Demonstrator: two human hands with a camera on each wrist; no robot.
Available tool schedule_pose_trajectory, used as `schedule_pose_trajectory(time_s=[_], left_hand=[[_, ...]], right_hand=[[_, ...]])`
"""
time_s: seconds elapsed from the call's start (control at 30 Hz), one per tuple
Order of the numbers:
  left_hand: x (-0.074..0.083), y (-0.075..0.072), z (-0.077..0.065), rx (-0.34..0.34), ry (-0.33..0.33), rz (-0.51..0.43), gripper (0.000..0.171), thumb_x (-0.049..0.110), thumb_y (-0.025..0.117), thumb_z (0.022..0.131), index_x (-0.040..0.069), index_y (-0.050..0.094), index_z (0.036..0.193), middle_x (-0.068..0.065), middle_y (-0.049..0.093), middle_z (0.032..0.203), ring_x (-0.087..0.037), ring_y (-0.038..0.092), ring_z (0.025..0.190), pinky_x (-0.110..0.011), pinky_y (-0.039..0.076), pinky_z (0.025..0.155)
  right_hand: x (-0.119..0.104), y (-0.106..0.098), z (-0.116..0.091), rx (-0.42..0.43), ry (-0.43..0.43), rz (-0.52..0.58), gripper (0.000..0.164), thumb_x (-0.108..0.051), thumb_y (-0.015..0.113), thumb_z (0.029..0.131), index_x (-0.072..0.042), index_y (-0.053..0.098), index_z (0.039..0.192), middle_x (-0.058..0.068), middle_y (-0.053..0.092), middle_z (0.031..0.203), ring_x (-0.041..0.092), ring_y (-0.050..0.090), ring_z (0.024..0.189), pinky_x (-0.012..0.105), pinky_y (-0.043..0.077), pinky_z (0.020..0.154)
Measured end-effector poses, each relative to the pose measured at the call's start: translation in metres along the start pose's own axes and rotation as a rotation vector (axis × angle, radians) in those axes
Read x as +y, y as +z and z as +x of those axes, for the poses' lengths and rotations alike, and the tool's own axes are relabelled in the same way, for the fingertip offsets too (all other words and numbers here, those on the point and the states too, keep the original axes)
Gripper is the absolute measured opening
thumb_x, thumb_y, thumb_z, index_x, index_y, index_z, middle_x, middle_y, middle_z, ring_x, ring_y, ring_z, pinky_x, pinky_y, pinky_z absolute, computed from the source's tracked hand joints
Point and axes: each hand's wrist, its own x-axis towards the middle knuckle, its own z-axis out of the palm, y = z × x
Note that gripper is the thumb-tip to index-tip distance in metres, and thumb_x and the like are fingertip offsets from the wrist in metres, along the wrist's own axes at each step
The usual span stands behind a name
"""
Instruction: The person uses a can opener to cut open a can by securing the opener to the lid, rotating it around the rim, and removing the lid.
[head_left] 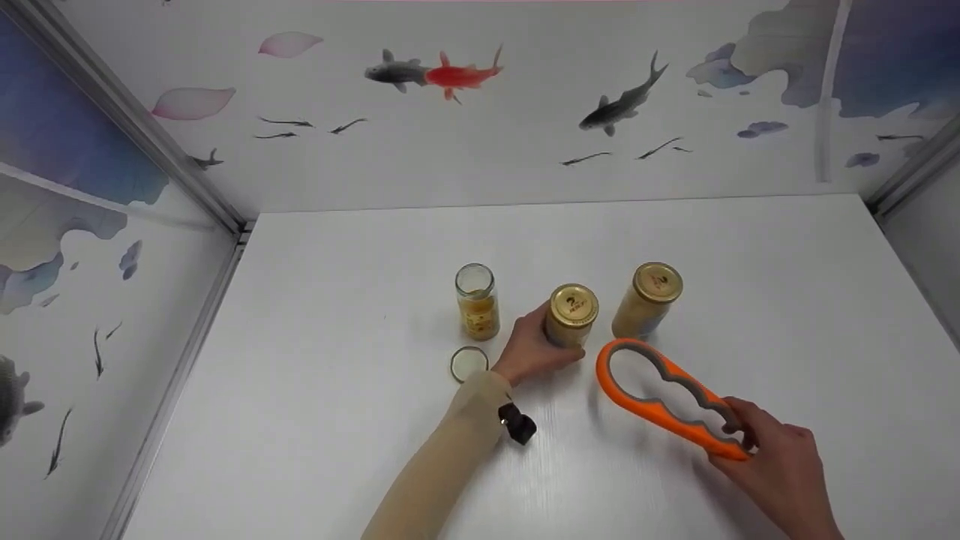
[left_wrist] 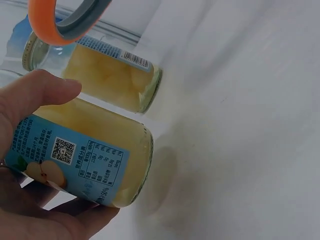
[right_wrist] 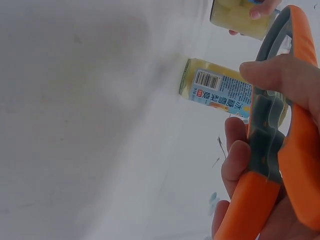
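My left hand grips a glass jar with a gold lid, thumb on one side and fingers on the other. In the left wrist view that jar shows pale fruit and a blue label; whether its base touches the table I cannot tell. My right hand holds an orange jar opener with a grey scalloped inner edge by its narrow end. The opener's wide loop is in the air, near a second lidded jar standing to the right of the held one.
An uncovered jar with yellowish contents stands left of the held jar. A loose lid lies in front of it, beside my left wrist. The white table meets a fish-patterned back wall and a left side wall.
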Motion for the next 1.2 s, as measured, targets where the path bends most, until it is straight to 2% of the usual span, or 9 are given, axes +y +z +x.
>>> schedule_pose_trajectory(time_s=[0.27, 0.57, 0.8, 0.9, 1.0, 1.1, 1.2], left_hand=[[0.0, -0.002, -0.007, -0.08, 0.062, 0.006, 0.071, 0.011, 0.085, 0.071, 0.014, 0.053, 0.135, 0.006, 0.062, 0.122, -0.007, 0.054, 0.113, -0.027, 0.039, 0.1], [0.004, -0.005, -0.017, -0.137, 0.054, 0.012, 0.067, 0.01, 0.085, 0.07, 0.014, 0.056, 0.13, 0.007, 0.063, 0.118, -0.007, 0.055, 0.108, -0.027, 0.041, 0.097], [0.005, -0.006, -0.025, -0.187, 0.035, 0.0, 0.069, 0.009, 0.086, 0.069, 0.014, 0.056, 0.132, 0.008, 0.062, 0.119, -0.007, 0.054, 0.11, -0.028, 0.04, 0.099], [0.005, -0.005, -0.027, -0.196, 0.031, -0.006, 0.07, 0.008, 0.085, 0.069, 0.015, 0.056, 0.133, 0.01, 0.062, 0.118, -0.007, 0.054, 0.11, -0.029, 0.04, 0.099], [0.005, -0.004, -0.03, -0.2, 0.033, -0.002, 0.069, 0.008, 0.085, 0.07, 0.016, 0.057, 0.132, 0.01, 0.062, 0.116, -0.006, 0.055, 0.107, -0.028, 0.04, 0.098], [0.005, -0.002, -0.032, -0.203, 0.046, 0.012, 0.064, 0.008, 0.084, 0.07, 0.017, 0.058, 0.127, 0.012, 0.063, 0.113, -0.005, 0.055, 0.104, -0.026, 0.041, 0.096], [0.005, 0.002, -0.034, -0.192, 0.034, 0.035, 0.061, 0.007, 0.085, 0.069, 0.014, 0.059, 0.124, 0.007, 0.064, 0.114, -0.008, 0.056, 0.105, -0.027, 0.042, 0.096]], right_hand=[[0.002, -0.005, 0.003, 0.069, -0.022, 0.035, 0.059, 0.005, 0.087, 0.054, -0.008, 0.068, 0.108, -0.002, 0.068, 0.075, 0.004, 0.048, 0.057, 0.022, 0.041, 0.054], [-0.006, -0.013, 0.012, 0.106, 0.013, 0.018, 0.061, 0.006, 0.086, 0.055, -0.003, 0.066, 0.112, 0.006, 0.07, 0.078, 0.015, 0.056, 0.06, 0.024, 0.041, 0.059], [-0.014, -0.019, 0.025, 0.167, -0.079, 0.067, 0.06, 0.009, 0.084, 0.054, 0.0, 0.066, 0.11, 0.008, 0.07, 0.078, 0.009, 0.054, 0.06, 0.012, 0.038, 0.059], [-0.02, -0.022, 0.032, 0.169, -0.126, 0.079, 0.06, 0.01, 0.084, 0.053, 0.0, 0.066, 0.11, 0.007, 0.07, 0.078, 0.007, 0.052, 0.06, 0.011, 0.039, 0.059], [-0.028, -0.024, 0.039, 0.158, -0.168, 0.075, 0.06, 0.008, 0.084, 0.052, -0.001, 0.067, 0.109, 0.005, 0.07, 0.077, 0.008, 0.052, 0.06, 0.016, 0.041, 0.06], [-0.039, -0.024, 0.044, 0.135, -0.188, 0.069, 0.063, 0.009, 0.085, 0.051, -0.002, 0.067, 0.109, 0.005, 0.069, 0.078, 0.014, 0.054, 0.061, 0.03, 0.041, 0.07], [-0.05, -0.024, 0.049, 0.109, -0.207, 0.058, 0.066, 0.01, 0.086, 0.05, -0.002, 0.066, 0.112, 0.006, 0.069, 0.08, 0.018, 0.056, 0.064, 0.042, 0.034, 0.072]])
